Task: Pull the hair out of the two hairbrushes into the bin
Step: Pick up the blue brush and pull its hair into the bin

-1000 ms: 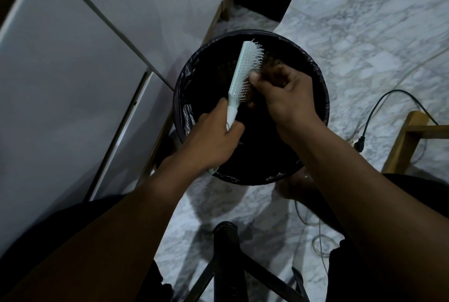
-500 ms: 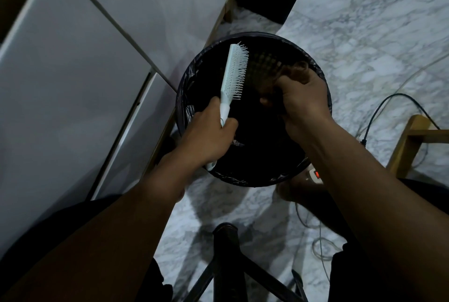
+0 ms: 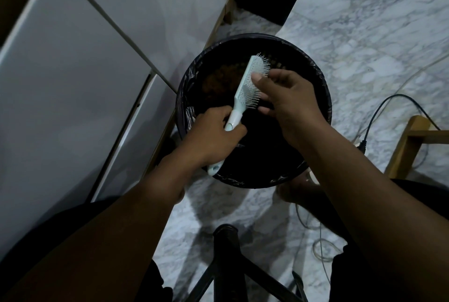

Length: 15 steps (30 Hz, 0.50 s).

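A pale mint hairbrush (image 3: 245, 87) is held over a round black bin (image 3: 323, 97) lined with a black bag. My left hand (image 3: 213, 134) grips the brush by its handle, bristles facing right. My right hand (image 3: 289, 100) is at the bristles, thumb and fingers touching them near the middle of the head. I cannot tell whether hair is pinched in the fingers. Brownish clumps of hair (image 3: 218, 80) lie inside the bin to the left of the brush. Only one hairbrush is in view.
White cabinet doors (image 3: 73, 78) stand at the left, close to the bin. The floor is grey-veined marble (image 3: 379, 34). A black cable (image 3: 379, 112) and a wooden furniture leg (image 3: 403, 146) are at the right. A black metal stool frame (image 3: 226, 265) is below.
My right hand has come back from the bin's right side to the bristles of the brush. The brush has tilted a little to the right and sits lower over the bin.
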Available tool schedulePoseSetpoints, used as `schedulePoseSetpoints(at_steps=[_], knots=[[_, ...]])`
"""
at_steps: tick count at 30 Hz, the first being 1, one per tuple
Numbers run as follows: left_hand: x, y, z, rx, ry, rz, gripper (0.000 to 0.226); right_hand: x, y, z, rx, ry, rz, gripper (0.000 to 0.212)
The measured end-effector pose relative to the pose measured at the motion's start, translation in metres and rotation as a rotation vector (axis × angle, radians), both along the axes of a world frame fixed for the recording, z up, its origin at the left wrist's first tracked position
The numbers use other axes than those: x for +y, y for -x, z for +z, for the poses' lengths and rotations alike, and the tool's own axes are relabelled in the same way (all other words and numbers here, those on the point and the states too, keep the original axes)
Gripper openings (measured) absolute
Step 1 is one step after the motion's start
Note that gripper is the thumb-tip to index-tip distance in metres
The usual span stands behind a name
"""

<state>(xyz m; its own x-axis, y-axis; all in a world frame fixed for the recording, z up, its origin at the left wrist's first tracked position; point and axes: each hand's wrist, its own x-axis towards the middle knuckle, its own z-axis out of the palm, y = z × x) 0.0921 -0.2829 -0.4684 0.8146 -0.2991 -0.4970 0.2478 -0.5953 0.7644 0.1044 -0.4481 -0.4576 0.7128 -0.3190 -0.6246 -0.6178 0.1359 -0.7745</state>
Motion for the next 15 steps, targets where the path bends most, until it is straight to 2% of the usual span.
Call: schedulePoseSetpoints(at_steps=[5, 7, 11, 14, 15], knots=[[-0.004, 0.001, 0.004, 0.086, 0.116, -0.011, 0.02, 0.002, 0.001, -0.002, -0.117, 0.055, -0.106, 0.029], [-0.004, 0.001, 0.004, 0.079, 0.117, -0.011, 0.019, 0.003, 0.001, -0.004, -0.113, 0.066, -0.141, 0.029], [-0.004, -0.001, 0.005, 0.066, 0.152, 0.014, 0.018, 0.004, -0.002, -0.008, -0.029, -0.127, -0.146, 0.047], [-0.003, -0.002, 0.005, 0.05, 0.151, 0.002, 0.018, 0.004, -0.003, -0.01, 0.013, -0.232, -0.042, 0.03], [-0.003, -0.002, 0.006, 0.043, 0.145, 0.0, 0.019, 0.003, -0.003, -0.011, 0.014, -0.223, -0.026, 0.031]])
